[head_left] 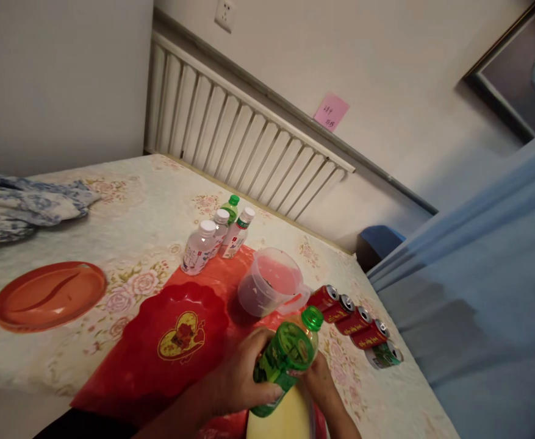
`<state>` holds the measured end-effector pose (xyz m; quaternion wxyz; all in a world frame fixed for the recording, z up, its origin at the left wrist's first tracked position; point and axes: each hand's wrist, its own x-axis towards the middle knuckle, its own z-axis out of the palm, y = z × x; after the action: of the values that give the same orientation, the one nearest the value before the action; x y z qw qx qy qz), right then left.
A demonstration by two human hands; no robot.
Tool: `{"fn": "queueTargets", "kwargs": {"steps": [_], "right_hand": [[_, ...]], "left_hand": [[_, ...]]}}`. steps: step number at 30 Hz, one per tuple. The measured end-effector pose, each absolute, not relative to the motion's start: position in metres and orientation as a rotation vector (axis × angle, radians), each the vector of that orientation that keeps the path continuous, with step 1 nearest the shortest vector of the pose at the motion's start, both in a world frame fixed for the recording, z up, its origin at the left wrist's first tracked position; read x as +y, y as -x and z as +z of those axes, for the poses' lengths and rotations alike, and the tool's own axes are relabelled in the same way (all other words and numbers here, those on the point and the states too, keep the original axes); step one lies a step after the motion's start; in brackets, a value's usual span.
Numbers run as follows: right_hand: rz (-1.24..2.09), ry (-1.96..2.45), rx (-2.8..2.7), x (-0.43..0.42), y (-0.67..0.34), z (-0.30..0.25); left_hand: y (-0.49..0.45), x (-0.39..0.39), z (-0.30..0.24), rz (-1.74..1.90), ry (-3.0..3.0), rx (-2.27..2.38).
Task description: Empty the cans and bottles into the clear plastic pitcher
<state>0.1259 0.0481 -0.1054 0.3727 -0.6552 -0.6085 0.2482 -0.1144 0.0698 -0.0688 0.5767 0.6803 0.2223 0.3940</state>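
Observation:
My left hand (244, 378) is wrapped round a green labelled plastic bottle (280, 369), tilted with its upper end leaning right. Right beside that end shows the neck of a green-capped bottle (312, 326); its lower part is hidden. My right hand (319, 381) is closed at this neck's lower side, with its fingers mostly behind the bottles. Just beyond them stands a translucent measuring jug (269, 286) with its handle to the right. Under my hands lies a pale yellow round thing (283, 414), partly covered by the bottle.
A red scalloped tray (189, 305) lies left of my hands on a red sheet (111, 372). Several bottles (198, 247) stand behind it. Several drink cans (354, 320) line up on the right. An orange plate (50, 296) and bunched cloth (24, 204) are at left.

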Motion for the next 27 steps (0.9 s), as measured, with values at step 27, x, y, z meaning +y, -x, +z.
{"fn": "queueTargets", "kwargs": {"steps": [27], "right_hand": [[0.693, 1.494, -2.016, 0.055, -0.129, 0.059]], "left_hand": [[0.098, 0.087, -0.091, 0.655, -1.737, 0.633]]}}
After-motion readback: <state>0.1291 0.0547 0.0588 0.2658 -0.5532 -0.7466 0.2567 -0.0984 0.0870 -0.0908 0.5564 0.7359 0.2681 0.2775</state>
